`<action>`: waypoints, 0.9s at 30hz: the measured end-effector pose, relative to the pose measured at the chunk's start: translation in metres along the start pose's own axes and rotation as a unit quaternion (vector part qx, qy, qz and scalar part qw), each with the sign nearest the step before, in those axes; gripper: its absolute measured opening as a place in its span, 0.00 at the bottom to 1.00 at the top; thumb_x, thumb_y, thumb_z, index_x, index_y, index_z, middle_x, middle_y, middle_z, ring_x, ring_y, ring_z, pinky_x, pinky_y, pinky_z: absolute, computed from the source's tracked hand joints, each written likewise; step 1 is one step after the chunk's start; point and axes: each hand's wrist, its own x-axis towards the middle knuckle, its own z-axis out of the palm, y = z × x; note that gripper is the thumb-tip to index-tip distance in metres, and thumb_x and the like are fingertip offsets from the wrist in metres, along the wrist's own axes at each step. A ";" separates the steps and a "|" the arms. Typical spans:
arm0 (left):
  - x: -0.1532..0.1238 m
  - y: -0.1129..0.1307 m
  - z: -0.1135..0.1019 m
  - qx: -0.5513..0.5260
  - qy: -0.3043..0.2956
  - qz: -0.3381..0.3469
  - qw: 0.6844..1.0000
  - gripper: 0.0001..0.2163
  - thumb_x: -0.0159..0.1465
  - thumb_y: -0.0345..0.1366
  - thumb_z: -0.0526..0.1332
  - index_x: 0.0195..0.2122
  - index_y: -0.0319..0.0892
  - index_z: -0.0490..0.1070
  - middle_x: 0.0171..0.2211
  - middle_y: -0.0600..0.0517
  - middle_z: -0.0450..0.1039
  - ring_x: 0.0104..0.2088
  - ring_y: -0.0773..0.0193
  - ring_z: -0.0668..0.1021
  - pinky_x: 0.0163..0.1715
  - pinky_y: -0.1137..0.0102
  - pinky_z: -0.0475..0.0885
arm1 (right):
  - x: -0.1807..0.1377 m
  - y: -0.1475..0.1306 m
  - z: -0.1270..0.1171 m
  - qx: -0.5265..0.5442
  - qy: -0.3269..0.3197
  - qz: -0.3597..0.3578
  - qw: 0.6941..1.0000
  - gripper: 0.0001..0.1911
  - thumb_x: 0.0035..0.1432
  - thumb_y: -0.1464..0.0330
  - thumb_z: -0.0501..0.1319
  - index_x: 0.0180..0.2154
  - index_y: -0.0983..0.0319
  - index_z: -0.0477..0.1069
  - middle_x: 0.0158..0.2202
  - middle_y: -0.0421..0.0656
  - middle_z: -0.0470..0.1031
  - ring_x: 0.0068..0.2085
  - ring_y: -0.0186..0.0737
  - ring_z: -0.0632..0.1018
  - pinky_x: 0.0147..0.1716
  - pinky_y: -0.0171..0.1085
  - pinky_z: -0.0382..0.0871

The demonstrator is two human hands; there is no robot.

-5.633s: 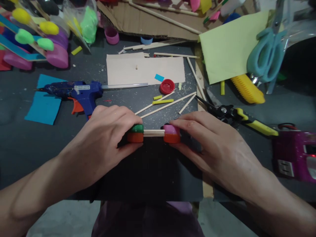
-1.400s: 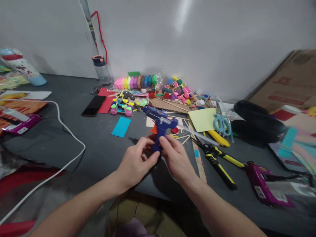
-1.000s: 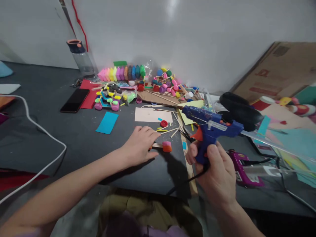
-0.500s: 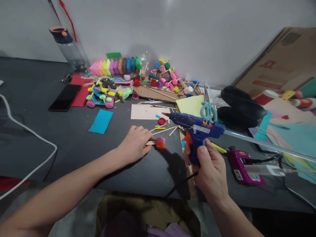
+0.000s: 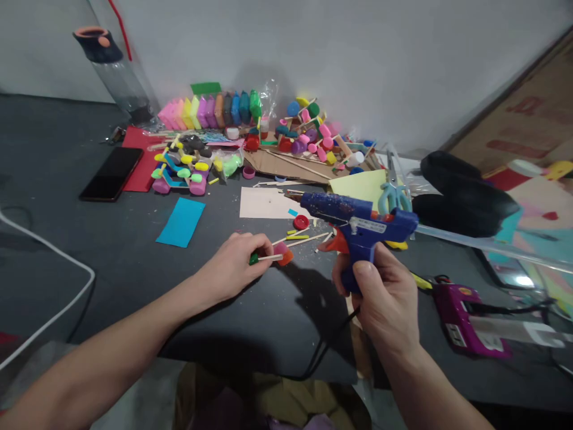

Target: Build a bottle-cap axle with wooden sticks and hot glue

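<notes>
My right hand (image 5: 385, 292) is wrapped round the handle of a blue hot glue gun (image 5: 358, 224), its nozzle pointing left over a white card (image 5: 262, 203). A clear tube-like stick (image 5: 474, 240) runs out to the right behind it. Low over the dark table, my left hand (image 5: 235, 263) pinches a small wooden stick (image 5: 270, 258); a green bit shows between the fingers. Just past the fingertips is a pink and orange block (image 5: 283, 254); whether it is joined to the stick I cannot tell. A red bottle cap (image 5: 301, 222) and loose sticks lie beyond.
A blue card (image 5: 182, 222), a phone (image 5: 111, 173) and a clay-and-stick model (image 5: 181, 170) lie left. Coloured clay packs (image 5: 210, 112) and a bottle (image 5: 116, 77) stand behind. Scissors (image 5: 394, 191), a black case (image 5: 465, 197) and a magenta box (image 5: 465, 319) are right.
My left hand has turned, tilting the stick and block, and the green bit now shows. The glue gun stays in my right hand, a little closer. The view has shifted slightly.
</notes>
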 end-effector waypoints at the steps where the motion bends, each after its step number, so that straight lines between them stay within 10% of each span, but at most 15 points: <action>1: 0.000 0.001 -0.001 -0.018 -0.005 -0.012 1.000 0.10 0.69 0.42 0.58 0.33 0.44 0.72 0.31 0.56 0.76 0.32 0.64 0.74 0.37 0.69 0.64 | 0.001 0.002 0.000 0.005 0.002 0.000 1.000 0.19 0.63 0.50 0.61 0.31 0.59 0.70 0.20 0.34 0.67 0.17 0.29 0.59 0.15 0.33 0.49; 27: 0.002 -0.007 -0.003 -0.180 0.004 -0.149 0.972 0.09 0.62 0.45 0.66 0.33 0.45 0.76 0.26 0.54 0.74 0.26 0.67 0.70 0.22 0.75 0.62 | -0.015 0.008 -0.018 0.049 0.003 0.146 0.988 0.15 0.55 0.51 0.68 0.29 0.55 0.79 0.27 0.42 0.77 0.26 0.40 0.72 0.24 0.37 0.62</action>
